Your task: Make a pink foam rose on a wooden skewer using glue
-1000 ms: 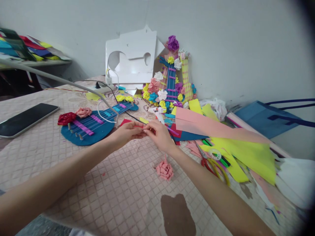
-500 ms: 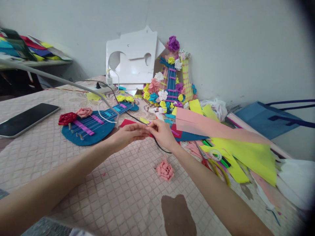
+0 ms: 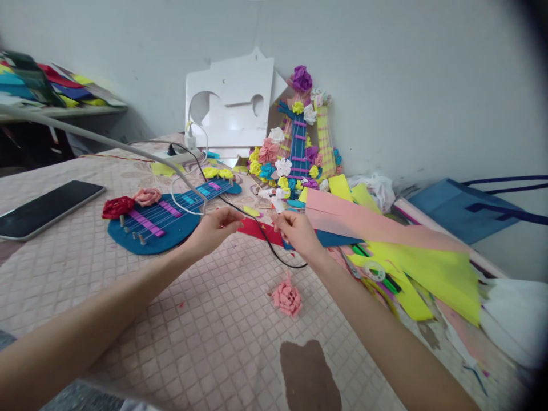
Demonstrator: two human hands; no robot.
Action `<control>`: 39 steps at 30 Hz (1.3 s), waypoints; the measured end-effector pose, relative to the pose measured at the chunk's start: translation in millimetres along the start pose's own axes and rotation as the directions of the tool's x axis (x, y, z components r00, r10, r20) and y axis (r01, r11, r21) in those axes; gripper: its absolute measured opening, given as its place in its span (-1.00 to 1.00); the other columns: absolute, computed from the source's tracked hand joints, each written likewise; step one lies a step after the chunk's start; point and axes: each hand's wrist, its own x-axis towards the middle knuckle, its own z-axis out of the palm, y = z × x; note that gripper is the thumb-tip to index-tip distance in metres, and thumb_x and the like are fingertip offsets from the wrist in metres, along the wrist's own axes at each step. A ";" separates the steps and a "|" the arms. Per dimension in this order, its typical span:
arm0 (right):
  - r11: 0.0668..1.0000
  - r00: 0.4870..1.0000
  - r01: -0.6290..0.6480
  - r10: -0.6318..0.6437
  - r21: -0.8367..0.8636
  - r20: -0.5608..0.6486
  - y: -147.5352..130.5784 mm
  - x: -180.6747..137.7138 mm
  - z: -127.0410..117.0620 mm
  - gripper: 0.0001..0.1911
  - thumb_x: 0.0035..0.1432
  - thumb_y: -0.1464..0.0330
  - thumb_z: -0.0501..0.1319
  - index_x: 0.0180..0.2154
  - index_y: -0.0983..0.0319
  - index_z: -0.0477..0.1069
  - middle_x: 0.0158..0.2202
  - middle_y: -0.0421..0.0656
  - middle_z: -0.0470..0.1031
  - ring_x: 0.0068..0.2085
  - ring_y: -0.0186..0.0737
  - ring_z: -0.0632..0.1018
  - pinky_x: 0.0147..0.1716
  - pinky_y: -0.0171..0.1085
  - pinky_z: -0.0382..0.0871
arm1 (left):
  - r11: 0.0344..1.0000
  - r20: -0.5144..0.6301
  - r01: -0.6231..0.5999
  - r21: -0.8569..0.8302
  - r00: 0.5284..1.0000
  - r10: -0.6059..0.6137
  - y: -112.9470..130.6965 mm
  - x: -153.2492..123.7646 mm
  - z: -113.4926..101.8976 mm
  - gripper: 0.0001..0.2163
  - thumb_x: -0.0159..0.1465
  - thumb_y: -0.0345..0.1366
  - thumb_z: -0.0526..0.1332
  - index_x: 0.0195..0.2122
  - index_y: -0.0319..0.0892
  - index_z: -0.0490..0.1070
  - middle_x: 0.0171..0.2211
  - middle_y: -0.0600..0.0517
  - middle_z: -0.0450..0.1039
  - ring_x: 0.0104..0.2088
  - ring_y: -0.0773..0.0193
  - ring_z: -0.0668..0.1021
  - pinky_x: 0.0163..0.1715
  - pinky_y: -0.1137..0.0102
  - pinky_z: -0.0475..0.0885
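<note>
My left hand (image 3: pixel 217 229) is raised at the right edge of a blue felt guitar (image 3: pixel 171 242), its fingers loosely curved and apart from the thumb, with nothing visible in them. My right hand (image 3: pixel 296 233) has its thumb and fingertips pinched together; anything between them is too small to make out. Just behind the right fingers lies a white glue gun (image 3: pixel 270 194). Red sheet material (image 3: pixel 261 229) shows between the hands, with a black cord (image 3: pixel 273 248) across it. Nearer me, a pink crepe-paper flower (image 3: pixel 287 298) lies on the tablecloth (image 3: pixel 214 331).
A phone (image 3: pixel 47 208) lies at left, and a pale cable (image 3: pixel 115 140) crosses above the guitar. Flower-covered guitars (image 3: pixel 298 142) lean on the wall beside white foam board (image 3: pixel 235 128). Pink paper (image 3: pixel 377 220), yellow paper (image 3: pixel 440 274) and scissors (image 3: pixel 351 264) lie at right.
My hands were together at the fingertips and have moved apart, the left leftward and the right slightly rightward. More of the red material and black cord shows between them.
</note>
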 end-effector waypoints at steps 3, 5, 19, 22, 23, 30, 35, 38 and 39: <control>0.985 0.998 -0.056 0.048 0.164 0.047 -1.8 -0.3 -1.3 -0.71 0.03 0.14 0.26 -0.46 0.23 0.33 -0.60 -0.27 0.39 -0.61 -0.35 0.43 -0.65 -0.38 0.22 | 0.996 0.024 -0.048 0.076 0.999 0.047 0.1 -0.1 0.7 -0.84 0.07 -0.30 0.30 -0.31 -0.20 0.48 -0.44 0.05 0.47 -0.47 0.37 0.43 -0.50 0.50 0.28; 0.984 0.998 -0.046 0.038 0.173 0.046 -4.9 -1.1 -2.7 -0.74 0.02 0.17 0.26 -0.41 0.24 0.36 -0.52 -0.20 0.47 -0.52 -0.28 0.53 -0.61 -0.37 0.33 | 0.992 0.055 -0.066 0.111 0.997 0.061 0.4 -0.7 1.9 -0.83 0.07 -0.26 0.29 -0.33 -0.22 0.48 -0.42 0.04 0.48 -0.44 0.35 0.45 -0.46 0.47 0.32; 0.957 0.979 -0.090 0.034 0.275 0.202 -12.8 -4.7 3.8 -0.67 0.16 0.12 0.15 -0.45 0.25 0.34 -0.61 -0.31 0.33 -0.67 -0.50 0.30 -0.69 -0.46 0.13 | 0.993 0.351 0.085 -0.085 0.935 -0.050 15.3 -7.5 22.2 -0.69 0.20 -0.19 0.22 -0.06 -0.19 0.45 -0.28 -0.01 0.53 -0.33 0.35 0.51 -0.42 0.49 0.30; 0.932 0.978 -0.115 0.045 0.344 0.205 -16.5 -5.3 4.8 -0.67 0.15 0.12 0.17 -0.45 0.26 0.35 -0.61 -0.31 0.34 -0.68 -0.51 0.29 -0.71 -0.48 0.10 | 0.945 0.451 0.241 -0.221 0.884 -0.120 14.6 -10.0 27.5 -0.69 0.13 -0.22 0.30 -0.10 -0.18 0.47 -0.28 0.00 0.53 -0.38 0.39 0.49 -0.42 0.49 0.29; 0.927 0.977 -0.120 0.047 0.354 0.208 -16.8 -5.4 4.9 -0.68 0.14 0.13 0.18 -0.44 0.26 0.35 -0.61 -0.30 0.36 -0.67 -0.51 0.30 -0.72 -0.48 0.09 | 0.929 0.465 0.275 -0.247 0.875 -0.135 13.4 -10.7 28.7 -0.72 0.11 -0.23 0.33 -0.16 -0.19 0.49 -0.30 -0.01 0.53 -0.42 0.41 0.47 -0.44 0.49 0.28; 0.977 0.993 -0.058 0.035 0.206 0.113 -13.5 -10.2 5.7 -0.86 0.11 0.29 0.19 -0.35 0.23 0.31 -0.52 -0.25 0.45 -0.60 -0.41 0.47 -0.67 -0.45 0.27 | 0.921 0.359 0.271 -0.278 0.919 -0.162 3.9 -9.2 28.7 -0.72 0.05 -0.12 0.36 -0.45 -0.26 0.43 -0.49 0.06 0.44 -0.58 0.51 0.32 -0.57 0.53 0.17; 1.000 0.993 -0.012 0.015 -0.027 0.114 -14.0 -15.0 8.6 -0.78 0.23 0.31 0.06 -0.44 0.24 0.31 -0.57 -0.25 0.43 -0.67 -0.46 0.43 -0.73 -0.49 0.20 | 0.938 0.306 0.239 -0.251 0.939 -0.157 -1.3 -7.2 28.0 -0.72 0.08 -0.10 0.33 -0.42 -0.27 0.45 -0.45 0.03 0.47 -0.54 0.48 0.38 -0.52 0.52 0.25; 0.995 0.988 -0.062 0.049 0.082 0.149 -9.4 -13.7 10.3 -0.72 0.28 0.24 0.01 -0.34 0.25 0.36 -0.47 -0.18 0.48 -0.59 -0.39 0.52 -0.71 -0.48 0.29 | 0.954 0.269 0.205 -0.218 0.952 -0.144 -3.4 -6.4 28.1 -0.75 0.13 -0.14 0.29 -0.35 -0.26 0.49 -0.40 -0.02 0.51 -0.47 0.43 0.44 -0.46 0.50 0.32; 0.991 0.986 -0.075 0.057 0.113 0.154 -7.6 -12.8 10.6 -0.70 0.28 0.21 0.01 -0.31 0.26 0.37 -0.45 -0.15 0.49 -0.55 -0.37 0.54 -0.69 -0.46 0.33 | 0.959 0.254 0.193 -0.206 0.957 -0.138 -3.3 -6.2 28.1 -0.76 0.14 -0.16 0.28 -0.32 -0.26 0.49 -0.39 -0.02 0.52 -0.45 0.41 0.46 -0.44 0.49 0.33</control>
